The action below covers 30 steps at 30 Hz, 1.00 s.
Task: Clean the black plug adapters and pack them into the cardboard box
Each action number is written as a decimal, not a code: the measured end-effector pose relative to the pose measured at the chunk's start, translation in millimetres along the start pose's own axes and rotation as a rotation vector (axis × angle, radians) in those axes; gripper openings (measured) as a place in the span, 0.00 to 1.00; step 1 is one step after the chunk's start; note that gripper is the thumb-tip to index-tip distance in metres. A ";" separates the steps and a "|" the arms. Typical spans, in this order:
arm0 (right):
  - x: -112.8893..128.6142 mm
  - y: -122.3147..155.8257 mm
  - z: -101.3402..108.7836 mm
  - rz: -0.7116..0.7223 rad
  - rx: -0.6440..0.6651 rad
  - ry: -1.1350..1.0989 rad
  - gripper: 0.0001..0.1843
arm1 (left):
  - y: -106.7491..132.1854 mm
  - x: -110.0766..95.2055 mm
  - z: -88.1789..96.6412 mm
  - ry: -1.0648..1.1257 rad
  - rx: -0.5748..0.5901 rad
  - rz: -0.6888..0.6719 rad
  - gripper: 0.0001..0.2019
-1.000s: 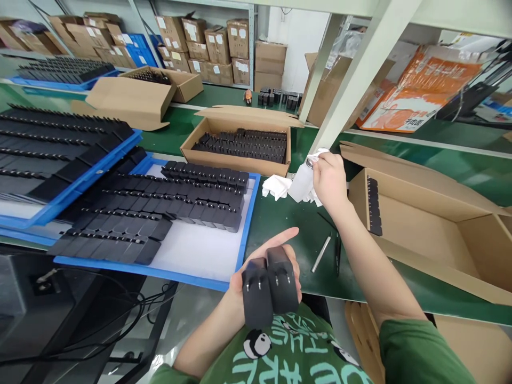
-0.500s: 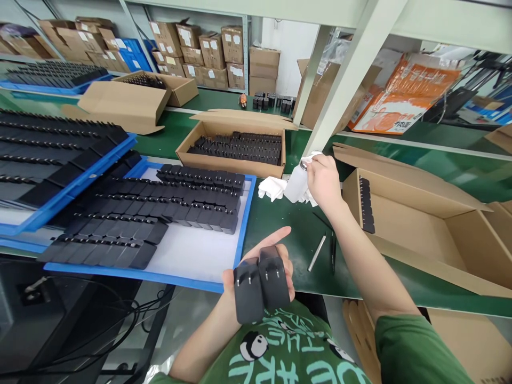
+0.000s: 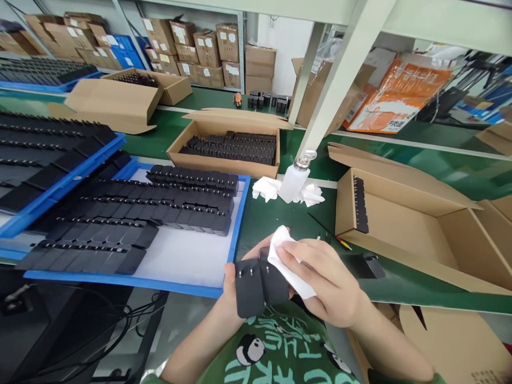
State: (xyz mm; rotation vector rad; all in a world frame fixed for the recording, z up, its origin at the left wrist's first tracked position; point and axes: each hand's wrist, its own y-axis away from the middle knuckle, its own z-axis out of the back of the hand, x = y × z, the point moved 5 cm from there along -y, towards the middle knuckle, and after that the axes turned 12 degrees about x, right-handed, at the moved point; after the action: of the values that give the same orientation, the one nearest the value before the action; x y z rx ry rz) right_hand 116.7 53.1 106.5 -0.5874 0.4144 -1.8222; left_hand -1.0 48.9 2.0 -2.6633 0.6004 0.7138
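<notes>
Two black plug blocks (image 3: 256,288) near, side by side in left hand (image 3: 230,293), prongs showing, fingers curled round them. I read step as wiping: right hand (image 3: 330,280) pinches white wipe (image 3: 276,253) onto right block, wrist angled in from right. Next move, I'd judge, calls for steady left grip. Far: bottle (image 3: 293,181), lid up.

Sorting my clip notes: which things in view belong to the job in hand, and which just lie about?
Apparently in the job:
two black plugs, left hand
white tissue, right hand
probably the bottle

Seemingly lying about:
orange package
shelf boxes
</notes>
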 end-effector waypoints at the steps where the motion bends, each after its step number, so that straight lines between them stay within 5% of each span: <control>1: 0.6 3.3 -0.8 -0.001 -0.007 -0.002 0.25 | -0.2 -1.2 -1.1 -0.009 -0.010 -0.038 0.52; 9: 16.6 26.8 -0.4 0.060 0.019 -0.189 0.25 | -2.6 -7.2 3.2 -0.030 -0.109 -0.142 0.52; 16: -8.2 25.7 29.3 -0.276 -0.279 -0.212 0.25 | -9.5 -7.9 -6.4 0.033 0.027 -0.097 0.51; 24: -4.6 12.5 -6.9 -0.092 -0.152 -0.184 0.17 | -3.5 -7.2 -12.8 0.048 0.104 -0.104 0.52; 28: -12.3 21.4 8.9 -0.262 -0.307 -0.234 0.23 | -5.8 -5.2 -20.5 0.140 0.177 -0.073 0.53; 30: -11.1 22.2 12.4 -0.293 -0.278 -0.221 0.26 | -6.5 -3.8 -20.6 0.117 0.132 -0.068 0.52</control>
State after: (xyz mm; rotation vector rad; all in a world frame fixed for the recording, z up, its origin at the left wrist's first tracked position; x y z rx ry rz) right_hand 143.9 56.7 102.3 -1.0780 0.4521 -1.9624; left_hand 7.2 47.5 22.3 -2.6022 0.5634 0.4849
